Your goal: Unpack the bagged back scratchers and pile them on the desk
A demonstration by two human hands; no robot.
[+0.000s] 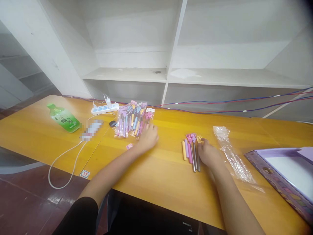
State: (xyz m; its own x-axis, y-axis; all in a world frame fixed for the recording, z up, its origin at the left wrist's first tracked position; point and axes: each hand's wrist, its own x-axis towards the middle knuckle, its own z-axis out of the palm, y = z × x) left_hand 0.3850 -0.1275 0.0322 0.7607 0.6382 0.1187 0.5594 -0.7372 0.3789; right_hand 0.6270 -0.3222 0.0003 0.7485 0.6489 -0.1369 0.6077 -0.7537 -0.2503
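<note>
My left hand (148, 137) is curled at the right end of a pile of bagged back scratchers (133, 120) in several colours. Its fingertips are partly hidden, so what they hold is unclear. On the right, my right hand (209, 152) has its fingers closed around the head of a yellow back scratcher (199, 138), whose metal rod lies along the table. Beside it, to the left, lie a purple-headed back scratcher (194, 147) and a pink-headed one (189, 150). Two loose handle tubes, one yellow (184, 150) and one purple (186, 148), lie next to them.
Crumpled clear wrappers (234, 156) lie right of my right hand, before an open purple box (259, 163). A green bottle (65, 119), a blurred phone (91, 130) on a white cable and a power strip (105, 108) stand left. Shelves rise behind.
</note>
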